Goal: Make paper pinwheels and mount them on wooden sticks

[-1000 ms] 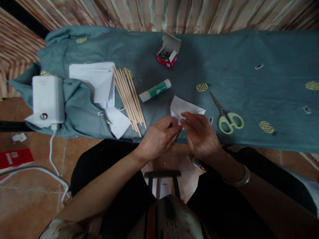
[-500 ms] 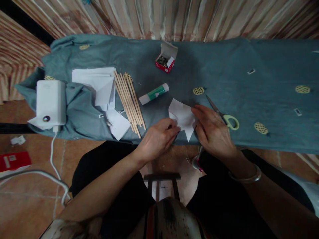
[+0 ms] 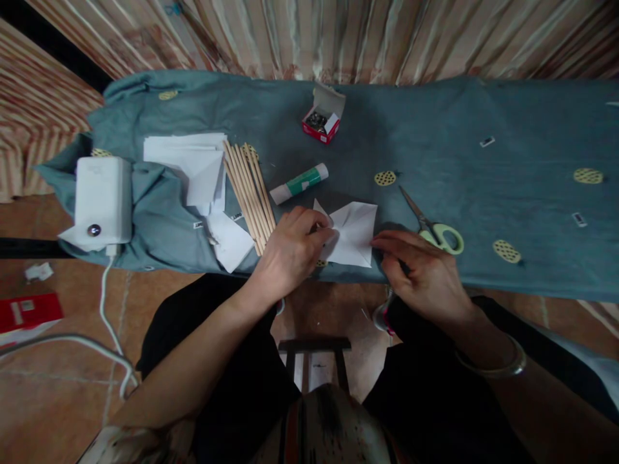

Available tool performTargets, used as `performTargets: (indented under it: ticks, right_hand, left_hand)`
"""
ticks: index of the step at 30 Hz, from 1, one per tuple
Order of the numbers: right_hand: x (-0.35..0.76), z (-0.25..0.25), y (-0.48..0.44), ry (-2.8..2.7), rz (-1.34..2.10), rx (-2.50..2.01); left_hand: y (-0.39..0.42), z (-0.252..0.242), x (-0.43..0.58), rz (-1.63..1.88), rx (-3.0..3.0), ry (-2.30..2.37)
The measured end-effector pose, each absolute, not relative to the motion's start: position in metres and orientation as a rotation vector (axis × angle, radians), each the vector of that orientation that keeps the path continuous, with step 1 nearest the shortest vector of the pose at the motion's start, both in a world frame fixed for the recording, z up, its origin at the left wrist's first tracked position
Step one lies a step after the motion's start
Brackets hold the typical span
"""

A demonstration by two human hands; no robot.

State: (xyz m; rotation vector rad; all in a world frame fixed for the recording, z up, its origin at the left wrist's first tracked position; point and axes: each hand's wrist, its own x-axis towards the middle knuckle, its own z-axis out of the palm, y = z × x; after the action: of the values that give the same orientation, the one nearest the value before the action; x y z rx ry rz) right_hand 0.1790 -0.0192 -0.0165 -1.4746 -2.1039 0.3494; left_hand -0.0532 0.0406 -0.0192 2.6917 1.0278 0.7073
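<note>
A small white paper sheet (image 3: 355,232) with slits and a raised flap lies near the front edge of the cloth-covered table. My left hand (image 3: 293,248) is closed on its left part, thumb and fingers pinching the paper near the middle. At the sheet's right edge is my right hand (image 3: 420,267), its fingers stretched out and the thumb apart. Its fingertips are at the paper's edge; I cannot tell whether they touch it. Scissors (image 3: 430,225) with light green handles lie just beyond the right hand. A green and white glue stick (image 3: 302,183) rests beyond the left hand.
Several wooden sticks (image 3: 249,193) lie left of the glue stick, beside stacked white paper (image 3: 186,158) and a loose piece (image 3: 229,241). An open red box (image 3: 323,121) of small metal pieces stands farther back. A white device (image 3: 102,203) with a cable sits at the left end.
The paper has turned and now lies flatter, its right side squared to the table edge. My left hand has shifted left and up; my right hand has drawn slightly right and down.
</note>
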Motion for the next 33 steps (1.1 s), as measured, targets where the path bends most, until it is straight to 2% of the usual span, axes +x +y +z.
performTargets:
  ticks: [10,20,26,33]
  right_hand:
    - [0.177,-0.015,-0.019,-2.113,0.340,-1.463]
    - [0.177,-0.012,-0.019,-2.091,0.343,-1.453]
    - [0.173,-0.009,-0.021,-2.154,0.566,-1.348]
    - [0.167,-0.015,-0.019,-2.102,0.612,-1.375]
  left_hand:
    - [0.019,-0.016,-0.038,0.462,2.686,0.873]
    - [0.013,-0.018,-0.038,0.555,2.799,0.849]
    - [0.012,-0.015,-0.041,0.650,2.724,0.803]
    - [0.010,-0.016,-0.041,0.595,2.706,0.822]
